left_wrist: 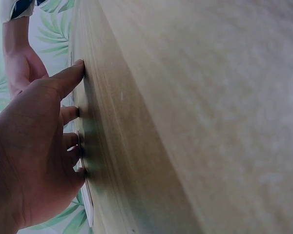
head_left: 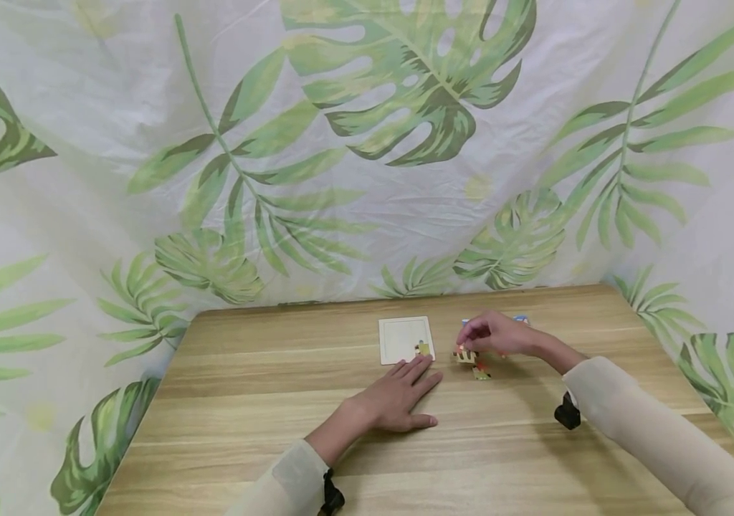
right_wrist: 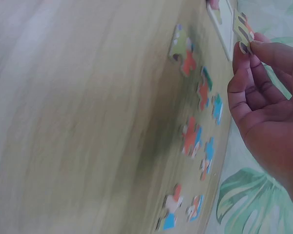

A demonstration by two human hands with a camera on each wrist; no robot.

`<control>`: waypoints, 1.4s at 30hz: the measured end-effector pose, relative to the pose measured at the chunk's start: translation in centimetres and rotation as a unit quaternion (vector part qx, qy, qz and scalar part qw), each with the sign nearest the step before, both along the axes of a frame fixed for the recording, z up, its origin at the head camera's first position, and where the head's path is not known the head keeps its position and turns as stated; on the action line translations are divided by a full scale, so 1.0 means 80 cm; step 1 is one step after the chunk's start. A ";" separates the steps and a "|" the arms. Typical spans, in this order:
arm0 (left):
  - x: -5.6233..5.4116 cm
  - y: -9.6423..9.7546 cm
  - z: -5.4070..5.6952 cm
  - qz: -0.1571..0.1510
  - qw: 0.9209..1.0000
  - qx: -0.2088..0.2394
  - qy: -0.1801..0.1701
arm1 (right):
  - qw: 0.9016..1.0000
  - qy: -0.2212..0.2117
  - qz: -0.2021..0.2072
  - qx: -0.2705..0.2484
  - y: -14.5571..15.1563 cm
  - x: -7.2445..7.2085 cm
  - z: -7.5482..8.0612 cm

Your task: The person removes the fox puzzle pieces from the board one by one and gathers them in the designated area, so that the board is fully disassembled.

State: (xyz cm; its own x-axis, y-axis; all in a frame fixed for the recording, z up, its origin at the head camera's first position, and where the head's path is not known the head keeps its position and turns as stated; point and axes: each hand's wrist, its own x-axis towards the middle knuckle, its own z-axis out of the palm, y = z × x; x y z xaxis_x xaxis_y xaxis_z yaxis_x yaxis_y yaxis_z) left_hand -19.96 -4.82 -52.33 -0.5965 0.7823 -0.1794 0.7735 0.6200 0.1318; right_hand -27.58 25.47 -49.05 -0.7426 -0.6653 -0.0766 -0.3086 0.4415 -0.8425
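Observation:
My right hand pinches a yellow, dark-striped jigsaw piece between thumb and fingers, raised above the table. Left of it lies a pale square puzzle tray with a thin rim. One coloured piece sits in its near right corner. My left hand lies palm down with fingers spread, fingertips right at the tray's near edge. In the left wrist view those fingertips meet the tabletop. Under the right hand, a green and red piece lies on the wood.
Several loose jigsaw pieces in red, blue and white lie scattered right of the tray, partly hidden by my right hand in the head view. The wooden table ends at a leaf-printed cloth behind it.

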 end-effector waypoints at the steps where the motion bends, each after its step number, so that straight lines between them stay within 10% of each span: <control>1: 0.000 0.000 0.000 0.001 1.000 0.000 0.000 | 1.000 0.002 0.000 0.002 0.003 0.002 0.000; 42: 0.000 0.000 0.001 0.005 1.000 0.008 -0.016 | 1.000 -0.011 -0.008 0.004 0.081 0.041 -0.017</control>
State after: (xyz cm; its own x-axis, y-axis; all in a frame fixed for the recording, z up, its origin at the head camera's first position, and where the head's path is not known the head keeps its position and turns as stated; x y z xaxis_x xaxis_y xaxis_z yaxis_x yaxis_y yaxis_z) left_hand -19.96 -4.81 -52.29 -0.5980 0.7799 -0.1850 0.7630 0.6246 0.1666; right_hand -24.27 31.98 -50.43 -0.7517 -0.6521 -0.0987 -0.2819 0.4529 -0.8458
